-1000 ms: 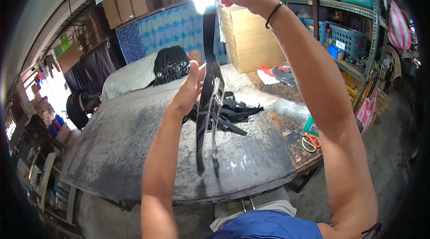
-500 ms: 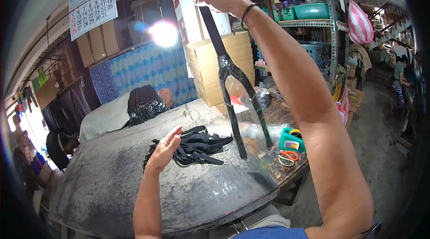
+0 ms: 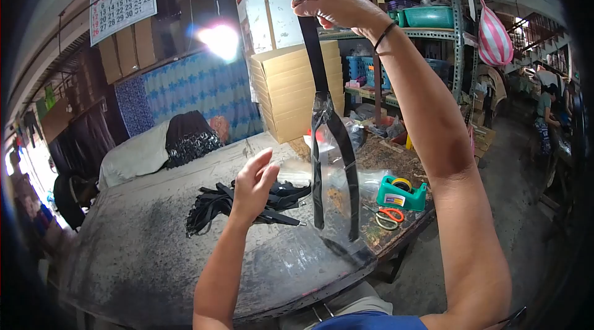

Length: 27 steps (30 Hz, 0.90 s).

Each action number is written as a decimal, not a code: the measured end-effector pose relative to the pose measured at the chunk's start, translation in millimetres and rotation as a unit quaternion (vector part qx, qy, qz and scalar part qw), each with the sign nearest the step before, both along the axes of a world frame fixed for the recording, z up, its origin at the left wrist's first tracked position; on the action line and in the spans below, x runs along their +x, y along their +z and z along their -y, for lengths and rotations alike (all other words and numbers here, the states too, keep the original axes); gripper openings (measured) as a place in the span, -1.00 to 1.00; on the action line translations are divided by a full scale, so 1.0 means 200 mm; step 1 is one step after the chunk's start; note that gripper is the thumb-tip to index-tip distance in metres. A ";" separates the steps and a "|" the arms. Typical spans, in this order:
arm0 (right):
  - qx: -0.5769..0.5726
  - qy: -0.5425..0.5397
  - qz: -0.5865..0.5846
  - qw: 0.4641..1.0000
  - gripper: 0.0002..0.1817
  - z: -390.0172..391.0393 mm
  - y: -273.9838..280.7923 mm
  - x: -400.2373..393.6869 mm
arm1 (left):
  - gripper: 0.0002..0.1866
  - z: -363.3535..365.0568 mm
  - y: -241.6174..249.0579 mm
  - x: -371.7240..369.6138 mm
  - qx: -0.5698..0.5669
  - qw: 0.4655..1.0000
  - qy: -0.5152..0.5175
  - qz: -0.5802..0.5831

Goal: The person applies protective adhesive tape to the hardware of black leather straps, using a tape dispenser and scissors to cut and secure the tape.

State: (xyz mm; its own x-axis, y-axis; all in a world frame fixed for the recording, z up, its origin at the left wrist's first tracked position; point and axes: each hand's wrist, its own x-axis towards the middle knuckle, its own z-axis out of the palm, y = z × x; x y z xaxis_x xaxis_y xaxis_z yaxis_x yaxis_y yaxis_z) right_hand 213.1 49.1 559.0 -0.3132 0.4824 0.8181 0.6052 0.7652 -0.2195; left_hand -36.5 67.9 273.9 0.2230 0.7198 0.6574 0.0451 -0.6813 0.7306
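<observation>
High in front of me, my right hand point(image 3: 339, 7) pinches the top of a long black strap point(image 3: 314, 57), with a small metal piece by the fingertips. Below, the strap hangs down and splits into two legs, with clear plastic film point(image 3: 334, 175) around the lower part. My left hand point(image 3: 255, 186) is raised with its fingers stretched and holds nothing, left of the hanging strap. Beneath and behind it, a tangled pile of black straps point(image 3: 213, 205) lies on the worn tabletop point(image 3: 148, 249).
A green tape dispenser point(image 3: 401, 195) and orange-handled scissors point(image 3: 390, 215) lie at the table's right edge. Stacked cardboard boxes point(image 3: 297, 91), a covered heap point(image 3: 133, 153) and a black bundle point(image 3: 189, 132) stand at the back. Metal shelving point(image 3: 455, 51) rises at right; people point(image 3: 544, 113) are farther off.
My right hand has moved right with the strap, whose two legs now hang closer together. My left hand has risen and moved right, nearer the strap. The view has shifted slightly.
</observation>
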 end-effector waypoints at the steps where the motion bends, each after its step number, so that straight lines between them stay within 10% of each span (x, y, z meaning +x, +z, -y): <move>1: 0.011 0.002 0.015 1.000 -0.78 0.01 -0.01 -0.02 | -0.48 0.00 0.07 0.04 0.032 0.999 -0.014 0.003; 13: -0.055 0.159 0.079 0.983 -0.76 0.02 -0.10 -0.21 | -0.20 0.06 0.55 0.12 -0.145 0.907 -0.393 -0.038; 27: -0.062 0.167 0.066 0.982 -0.71 0.02 -0.15 -0.24 | -0.42 0.06 0.43 0.15 -0.173 0.917 -0.343 0.108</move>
